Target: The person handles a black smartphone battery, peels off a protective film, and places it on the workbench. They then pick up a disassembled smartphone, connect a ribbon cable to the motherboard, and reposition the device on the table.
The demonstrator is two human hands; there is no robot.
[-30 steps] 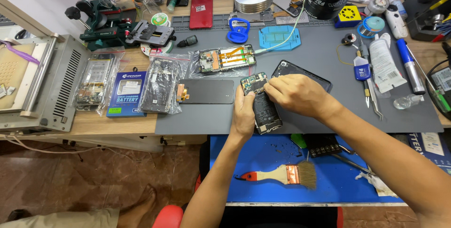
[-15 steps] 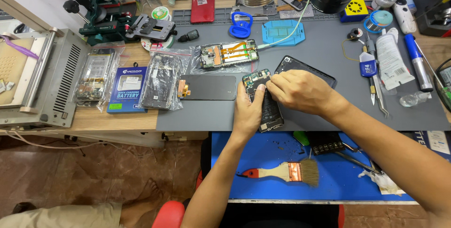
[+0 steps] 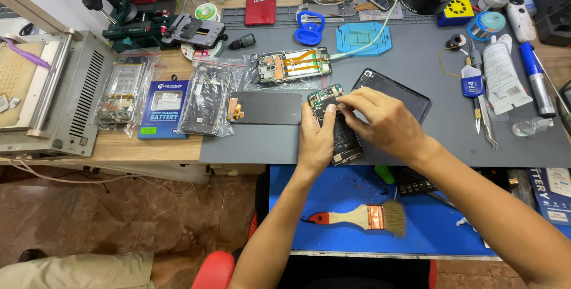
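- Gripping the opened phone (image 3: 336, 123) on the grey mat (image 3: 416, 146), the left hand (image 3: 315, 140) closes around its left edge.
- Right hand (image 3: 380, 121) pinches narrowly at its circuit board, hiding the middle.
- A black screen panel (image 3: 264, 108) lies just left; a dark back cover (image 3: 410, 95) sits behind.
- Both hands stay put as before.

A wooden counter (image 3: 178, 146) runs across the upper part of the view, partly covered by a grey work mat (image 3: 416, 45). Below it lies a lower blue shelf (image 3: 345, 194). The floor (image 3: 119, 217) is reddish-brown marbled tile. A red seat edge (image 3: 215, 268) shows at the bottom. Light is bright and even.
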